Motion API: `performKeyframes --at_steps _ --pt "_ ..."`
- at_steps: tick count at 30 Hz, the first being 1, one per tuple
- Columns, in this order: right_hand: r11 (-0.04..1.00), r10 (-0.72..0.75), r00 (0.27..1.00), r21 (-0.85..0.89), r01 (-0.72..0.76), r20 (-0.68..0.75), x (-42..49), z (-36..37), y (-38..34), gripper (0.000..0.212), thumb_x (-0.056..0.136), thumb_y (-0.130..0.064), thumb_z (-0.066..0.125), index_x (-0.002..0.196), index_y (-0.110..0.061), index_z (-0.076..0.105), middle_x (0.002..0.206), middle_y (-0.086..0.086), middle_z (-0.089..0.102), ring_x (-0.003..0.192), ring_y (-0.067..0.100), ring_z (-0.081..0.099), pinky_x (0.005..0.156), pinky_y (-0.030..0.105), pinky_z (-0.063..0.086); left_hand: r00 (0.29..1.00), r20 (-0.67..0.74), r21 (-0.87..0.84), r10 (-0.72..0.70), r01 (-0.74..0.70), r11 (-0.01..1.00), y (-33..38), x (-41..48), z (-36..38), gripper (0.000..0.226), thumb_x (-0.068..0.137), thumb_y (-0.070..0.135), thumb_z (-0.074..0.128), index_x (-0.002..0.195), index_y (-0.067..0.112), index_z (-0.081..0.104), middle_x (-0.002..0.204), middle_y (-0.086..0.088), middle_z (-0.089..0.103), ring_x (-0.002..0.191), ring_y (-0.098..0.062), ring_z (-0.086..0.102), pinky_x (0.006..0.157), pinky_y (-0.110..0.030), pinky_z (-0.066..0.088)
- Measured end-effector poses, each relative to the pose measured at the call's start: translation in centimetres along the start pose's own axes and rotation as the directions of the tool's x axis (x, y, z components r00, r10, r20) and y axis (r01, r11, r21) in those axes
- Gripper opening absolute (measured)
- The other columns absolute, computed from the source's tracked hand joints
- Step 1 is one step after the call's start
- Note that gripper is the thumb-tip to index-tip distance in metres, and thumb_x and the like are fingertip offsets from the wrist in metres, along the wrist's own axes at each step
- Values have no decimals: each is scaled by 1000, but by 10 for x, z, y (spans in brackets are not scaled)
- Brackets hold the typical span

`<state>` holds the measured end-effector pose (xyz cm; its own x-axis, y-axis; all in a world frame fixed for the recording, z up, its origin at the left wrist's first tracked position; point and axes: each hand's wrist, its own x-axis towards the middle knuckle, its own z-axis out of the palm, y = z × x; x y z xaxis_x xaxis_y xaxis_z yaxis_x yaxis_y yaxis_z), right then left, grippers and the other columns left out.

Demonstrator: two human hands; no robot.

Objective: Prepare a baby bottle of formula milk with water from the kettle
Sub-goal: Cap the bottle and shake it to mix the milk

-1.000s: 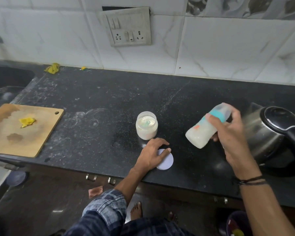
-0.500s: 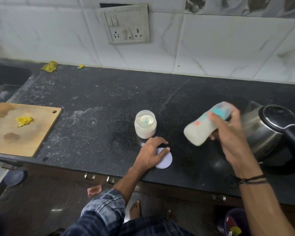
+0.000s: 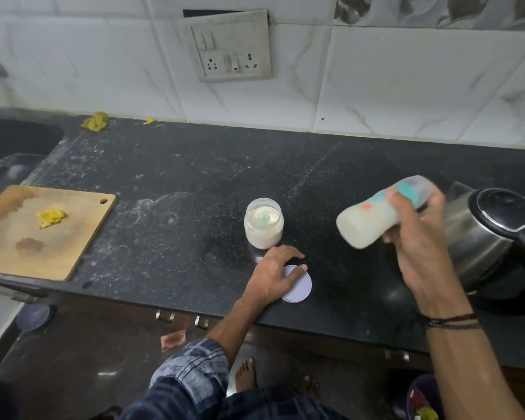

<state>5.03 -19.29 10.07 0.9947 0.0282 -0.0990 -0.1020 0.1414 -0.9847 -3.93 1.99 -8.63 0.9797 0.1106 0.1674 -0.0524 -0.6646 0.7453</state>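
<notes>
My right hand (image 3: 415, 237) grips a baby bottle (image 3: 373, 216) full of white milk, held above the counter and tilted almost flat, its teal-collared top toward the kettle. The bottle looks motion-blurred. An open jar of white formula powder (image 3: 263, 223) with a scoop inside stands mid-counter. My left hand (image 3: 273, 274) rests flat on the counter, fingers spread over the jar's round white lid (image 3: 299, 286) just in front of the jar. A steel kettle (image 3: 485, 237) with a black lid and handle stands at the right, behind my right hand.
A wooden cutting board (image 3: 43, 234) with a yellow scrap lies at the left, beside a dark sink (image 3: 15, 144). Yellow scraps (image 3: 96, 121) sit by the tiled wall below a socket plate (image 3: 231, 47). The black counter's front edge (image 3: 164, 301) runs under my left wrist.
The bottle in my right hand has swung to a flatter tilt and shifted slightly, as in shaking. My left hand stays on the lid.
</notes>
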Motion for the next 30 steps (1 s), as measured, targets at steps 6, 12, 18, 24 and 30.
performKeyframes --at_steps 6,12,18,24,30 --pt "998 -29 998 50 32 -59 0 -4 -4 61 70 -46 82 124 -41 54 94 -14 73 80 7 72 45 21 46 1000 5 -5 3 -3 1000 1 0 -1 32 98 49 61 119 27 69 121 15 66 113 -2 53 96 -20 41" --pt "983 7 983 -181 27 182 0 -8 -8 62 63 -48 86 119 -52 59 93 -12 73 75 10 71 51 27 53 1000 4 -4 5 -5 1000 -1 0 -1 29 98 48 62 118 29 69 121 18 66 112 -1 53 95 -23 44" --pt "987 -9 995 -160 24 98 -1 -3 -12 52 64 -54 83 109 -56 56 92 -7 73 66 8 68 39 22 43 1000 5 11 1 -1 1000 -2 0 0 29 98 48 62 118 29 69 122 17 66 114 -1 53 95 -21 43" --pt "995 -91 993 -37 89 -72 -10 2 -11 61 73 -49 81 124 -44 49 88 -17 73 71 4 71 44 20 47 1000 -2 0 -2 2 1000 0 0 0 30 97 49 61 118 29 69 120 18 65 112 0 53 93 -15 39" --pt "988 -86 996 -124 88 19 -17 3 -12 54 72 -45 83 116 -54 52 97 -11 71 75 2 71 50 21 50 1000 6 -12 1 -1 1000 -2 0 -1 30 98 50 60 119 30 68 120 19 65 112 0 53 95 -23 45"
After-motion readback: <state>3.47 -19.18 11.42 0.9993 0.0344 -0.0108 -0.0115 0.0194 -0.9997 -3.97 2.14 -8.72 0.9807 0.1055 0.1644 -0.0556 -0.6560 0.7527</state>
